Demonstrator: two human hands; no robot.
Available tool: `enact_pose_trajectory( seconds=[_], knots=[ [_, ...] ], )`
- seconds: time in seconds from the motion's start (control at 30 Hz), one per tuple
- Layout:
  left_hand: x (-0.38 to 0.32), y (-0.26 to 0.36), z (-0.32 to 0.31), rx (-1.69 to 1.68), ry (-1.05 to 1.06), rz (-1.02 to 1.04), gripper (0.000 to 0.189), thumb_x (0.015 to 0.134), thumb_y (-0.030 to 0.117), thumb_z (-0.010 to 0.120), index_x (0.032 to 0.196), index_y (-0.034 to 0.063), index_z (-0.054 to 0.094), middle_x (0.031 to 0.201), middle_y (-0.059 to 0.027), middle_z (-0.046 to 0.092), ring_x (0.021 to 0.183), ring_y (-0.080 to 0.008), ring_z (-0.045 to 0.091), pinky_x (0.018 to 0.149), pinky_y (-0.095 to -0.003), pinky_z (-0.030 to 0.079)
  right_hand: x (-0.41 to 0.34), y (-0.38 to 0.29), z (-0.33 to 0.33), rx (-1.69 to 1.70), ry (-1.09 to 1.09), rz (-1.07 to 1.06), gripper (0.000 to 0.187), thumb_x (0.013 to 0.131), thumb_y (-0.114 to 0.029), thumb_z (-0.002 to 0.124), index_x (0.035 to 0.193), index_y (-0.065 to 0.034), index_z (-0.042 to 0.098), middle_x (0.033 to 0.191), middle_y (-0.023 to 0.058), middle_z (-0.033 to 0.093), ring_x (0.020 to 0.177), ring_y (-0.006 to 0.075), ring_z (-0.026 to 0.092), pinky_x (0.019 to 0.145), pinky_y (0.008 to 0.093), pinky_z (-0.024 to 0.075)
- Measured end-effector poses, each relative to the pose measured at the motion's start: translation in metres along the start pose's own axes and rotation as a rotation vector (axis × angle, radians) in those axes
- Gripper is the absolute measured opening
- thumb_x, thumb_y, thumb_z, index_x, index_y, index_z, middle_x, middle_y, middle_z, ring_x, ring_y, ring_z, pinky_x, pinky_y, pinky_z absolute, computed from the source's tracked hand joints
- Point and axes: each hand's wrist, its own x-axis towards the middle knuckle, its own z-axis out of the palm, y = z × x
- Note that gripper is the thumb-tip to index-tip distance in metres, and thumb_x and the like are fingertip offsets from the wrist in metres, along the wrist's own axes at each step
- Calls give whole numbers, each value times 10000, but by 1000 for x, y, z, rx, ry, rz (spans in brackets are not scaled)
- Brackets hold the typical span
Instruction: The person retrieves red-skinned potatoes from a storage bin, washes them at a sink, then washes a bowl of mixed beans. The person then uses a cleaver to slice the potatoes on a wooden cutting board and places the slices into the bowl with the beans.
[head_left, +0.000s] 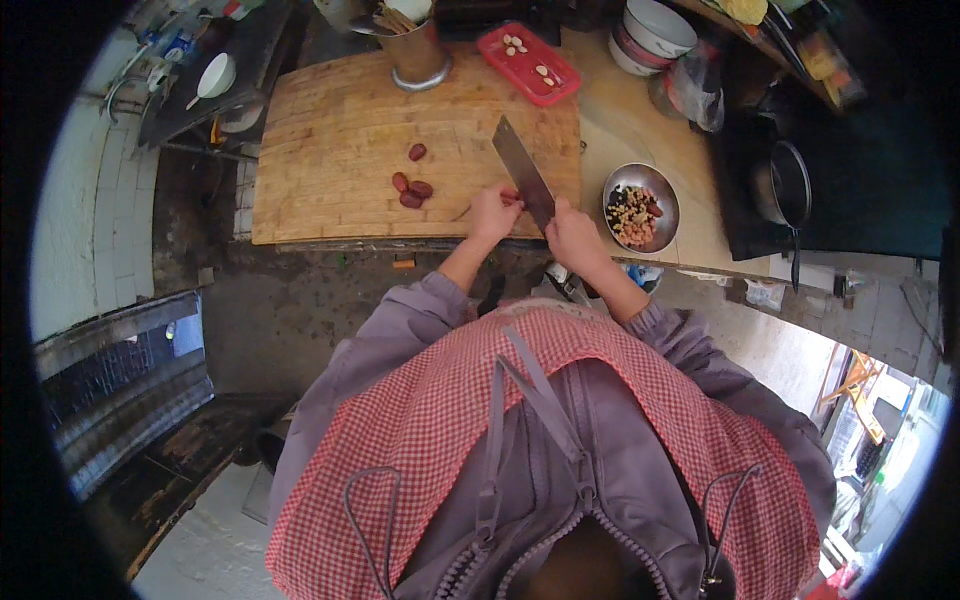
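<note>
My right hand (577, 238) grips the handle of a cleaver (527, 172), whose broad dark blade points up and to the left over the wooden cutting board (322, 142). Close against the blade's lower left side, my left hand (493, 215) pinches a red date (511, 199), mostly covered by the fingers. Whether the edge touches the date cannot be made out. To the left, several red dates (411, 199) lie in a cluster on the board, with a single red date (417, 152) just above them. Right of the board stands a metal bowl (669, 234) holding peanuts, beans and a date.
A red plastic tray (566, 84) with pale cloves rests on the board's back right corner. Beside it stands a utensil holder (417, 56). Stacked bowls (658, 28) are at the back right. On the dark right-hand surface sits a handled pan (792, 184).
</note>
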Motion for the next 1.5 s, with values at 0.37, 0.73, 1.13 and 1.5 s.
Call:
enact_pose_trajectory(
  seconds=[0.37,0.73,1.13,1.5],
  knots=[
    [-2,12,-6,211,74,51,256,701,148,713,893,-5,641,782,-169,673,748,-267,672,660,-362,510,-3,-34,24,-264,-35,-19,211,847,-105,450,1035,-11,438,839,221,626,772,404,642,646,497,518],
    [-1,10,-6,6,-3,-26,184,731,42,673,898,0,606,734,-123,655,688,-241,654,650,-366,507,40,13,13,-2,31,-206,208,801,-65,478,986,28,469,790,269,616,751,426,614,672,500,492],
    [4,14,-7,236,32,-24,231,728,167,726,849,8,609,720,-108,649,662,-212,641,605,-328,500,42,25,13,150,45,-136,265,810,-100,492,1028,50,469,821,289,606,806,453,589,747,520,461],
    [8,4,-10,6,-24,-188,167,765,33,629,898,-21,543,713,-89,591,566,-173,614,495,-293,517,31,30,11,294,-15,-10,252,815,-98,494,1014,55,467,801,302,600,793,458,590,739,520,466]
  ],
)
